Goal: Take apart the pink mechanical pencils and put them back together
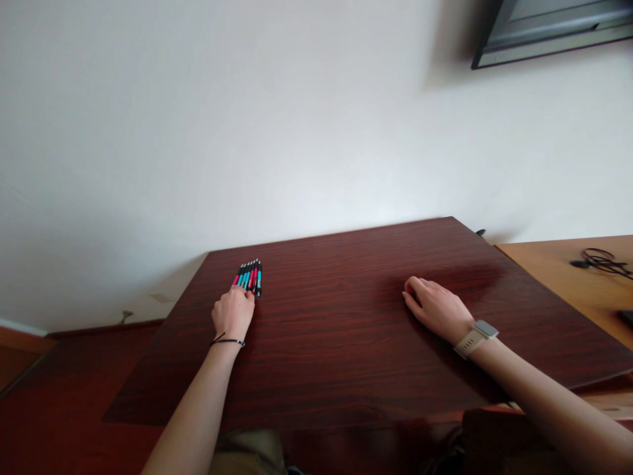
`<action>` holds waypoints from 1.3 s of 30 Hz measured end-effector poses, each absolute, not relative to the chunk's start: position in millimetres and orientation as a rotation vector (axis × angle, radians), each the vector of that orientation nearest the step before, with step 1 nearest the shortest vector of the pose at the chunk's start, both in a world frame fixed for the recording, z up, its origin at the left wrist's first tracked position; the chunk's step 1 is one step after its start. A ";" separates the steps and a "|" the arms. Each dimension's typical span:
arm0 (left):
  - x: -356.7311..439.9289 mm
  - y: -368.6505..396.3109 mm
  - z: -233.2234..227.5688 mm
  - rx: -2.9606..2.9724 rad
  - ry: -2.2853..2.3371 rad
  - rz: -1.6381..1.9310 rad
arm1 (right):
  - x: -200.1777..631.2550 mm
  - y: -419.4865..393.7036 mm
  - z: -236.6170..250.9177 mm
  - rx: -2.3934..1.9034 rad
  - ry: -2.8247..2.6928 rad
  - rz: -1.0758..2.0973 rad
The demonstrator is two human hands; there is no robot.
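Several pens (250, 274) with red and teal barrels lie side by side in a tight row near the far left of a dark reddish wooden table (346, 330). My left hand (233, 311) rests just behind them, fingers curled over their near ends; whether it grips them is hidden. A thin black band circles that wrist. My right hand (435, 307) lies palm down on the table's right half, fingers loosely curled, holding nothing. A pale watch sits on its wrist.
A white wall rises behind the table. A lighter wooden desk (568, 264) adjoins on the right, with black cables (601, 260) on it. A dark framed object (548, 30) hangs at the upper right. Reddish floor lies to the left.
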State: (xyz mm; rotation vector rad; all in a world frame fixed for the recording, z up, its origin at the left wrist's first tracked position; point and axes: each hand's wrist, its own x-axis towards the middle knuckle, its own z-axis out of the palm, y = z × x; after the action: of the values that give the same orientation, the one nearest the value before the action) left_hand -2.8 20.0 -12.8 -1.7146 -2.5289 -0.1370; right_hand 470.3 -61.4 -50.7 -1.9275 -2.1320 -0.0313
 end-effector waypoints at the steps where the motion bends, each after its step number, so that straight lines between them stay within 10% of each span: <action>1: -2.9 20.3 -13.2 -1.711 -2.531 -0.138 | 470.4 -61.3 -50.6 -1.925 -2.133 -0.030; 39: 4.8 6.4 -0.1 -1.734 -2.572 -0.107 | 471.8 -61.1 -50.5 -1.906 -2.124 -0.011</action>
State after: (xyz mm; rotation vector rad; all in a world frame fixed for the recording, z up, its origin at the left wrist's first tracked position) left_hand 4.8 6.4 -0.1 -1.7342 -2.5715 -0.1070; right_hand 471.8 -61.1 -50.5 -1.9062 -2.1243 -0.0115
